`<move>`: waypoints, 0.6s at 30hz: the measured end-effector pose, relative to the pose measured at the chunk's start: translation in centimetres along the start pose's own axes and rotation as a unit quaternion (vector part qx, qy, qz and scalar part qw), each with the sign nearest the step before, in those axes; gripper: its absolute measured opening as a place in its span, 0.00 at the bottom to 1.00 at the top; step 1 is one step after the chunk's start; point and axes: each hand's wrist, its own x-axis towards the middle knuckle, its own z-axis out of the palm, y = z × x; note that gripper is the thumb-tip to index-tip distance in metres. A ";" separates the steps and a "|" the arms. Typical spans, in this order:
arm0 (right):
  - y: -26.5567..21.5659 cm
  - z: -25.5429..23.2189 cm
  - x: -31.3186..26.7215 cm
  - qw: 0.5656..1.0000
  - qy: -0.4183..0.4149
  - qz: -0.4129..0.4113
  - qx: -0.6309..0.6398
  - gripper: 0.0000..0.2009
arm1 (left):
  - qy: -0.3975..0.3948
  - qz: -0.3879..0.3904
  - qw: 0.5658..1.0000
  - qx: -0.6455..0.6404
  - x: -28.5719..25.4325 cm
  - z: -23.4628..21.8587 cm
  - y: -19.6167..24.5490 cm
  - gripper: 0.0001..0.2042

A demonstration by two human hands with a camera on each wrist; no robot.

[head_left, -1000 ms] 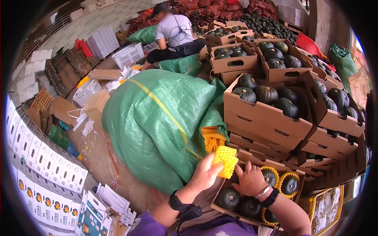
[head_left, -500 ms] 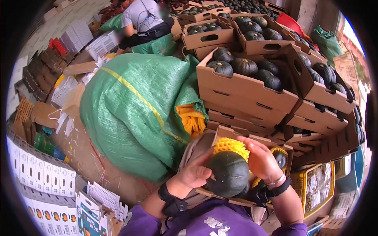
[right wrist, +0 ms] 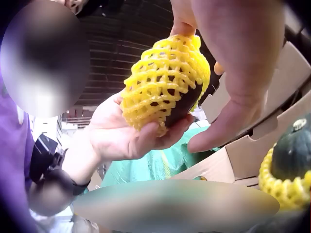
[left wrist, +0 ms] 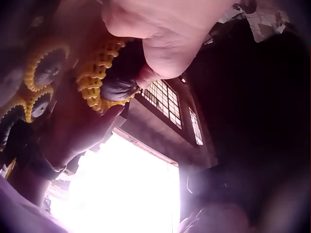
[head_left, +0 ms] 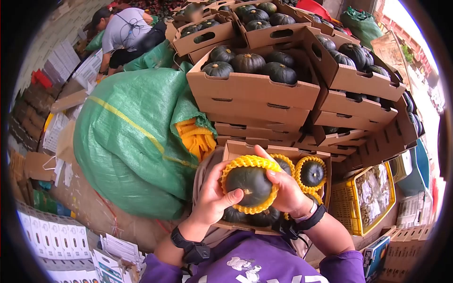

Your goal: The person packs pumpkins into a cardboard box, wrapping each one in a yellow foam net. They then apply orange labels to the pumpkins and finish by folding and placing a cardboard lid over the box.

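We hold the squash (head_left: 249, 184) up over the open carton (head_left: 231, 150), its yellow foam net (head_left: 236, 166) pulled around the rim only. It could slip from our palms, we judge, or the stretched net could tear (the skin looks smooth). Our left hand (head_left: 213, 200) cups it at 9 o'clock, fingers curled; our right hand (head_left: 283, 188) wraps it at 3 o'clock, fingers curled over the net.

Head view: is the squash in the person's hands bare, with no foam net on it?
No. A yellow foam net wraps the squash, held by the left hand and right hand.
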 end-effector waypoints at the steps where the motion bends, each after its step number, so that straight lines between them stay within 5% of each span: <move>1: 0.7 -0.1 -0.1 0.999 0.047 -0.010 -0.012 0.25 | -0.007 -0.012 0.999 0.045 0.1 0.1 -0.4 0.35; 3: 1.1 -2.0 0.4 0.988 0.054 0.070 0.124 0.25 | -0.019 -0.032 0.954 0.297 0.3 -0.9 -0.5 0.39; 4: 1.2 -2.0 0.5 0.988 0.105 0.077 0.082 0.28 | -0.018 0.102 0.784 0.612 -0.1 -0.2 0.6 0.44; 5: 1.5 -1.6 0.5 0.985 0.130 0.089 0.074 0.27 | 0.014 0.155 0.722 0.674 -0.2 0.8 1.6 0.50; 7: 2.2 0.2 0.3 0.981 0.182 0.064 0.022 0.25 | -0.119 0.189 0.726 0.650 -0.3 2.0 1.3 0.46; 9: 2.1 -1.3 0.3 0.986 0.127 0.058 -0.090 0.23 | -0.141 0.181 0.732 0.641 0.9 1.7 1.6 0.42; 10: 0.5 -1.8 0.7 0.931 0.077 0.034 -0.356 0.23 | -0.153 0.145 0.786 0.581 2.1 1.0 2.6 0.40; 11: -1.4 -1.4 0.5 0.826 0.118 0.060 -0.548 0.18 | -0.122 0.136 0.791 0.584 2.5 0.6 3.1 0.39; 12: -1.8 -1.6 1.3 0.689 0.071 -0.087 -0.716 0.16 | -0.097 0.162 0.768 0.612 3.2 0.2 3.1 0.39; 13: -1.6 -2.0 1.6 0.506 0.021 -0.225 -0.833 0.16 | -0.076 0.184 0.744 0.638 3.6 -0.1 2.9 0.38; 14: -1.3 -1.7 1.2 0.457 -0.031 -0.093 -0.884 0.19 | -0.084 0.164 0.765 0.617 4.3 0.0 2.7 0.36; 15: -0.3 -2.0 1.1 0.424 -0.036 -0.143 -0.894 0.19 | -0.097 0.158 0.756 0.628 4.8 0.1 1.9 0.35; 18: -0.7 -3.5 0.8 0.265 -0.042 -0.073 -0.961 0.17 | -0.099 0.140 0.689 0.704 5.7 -1.3 -1.3 0.30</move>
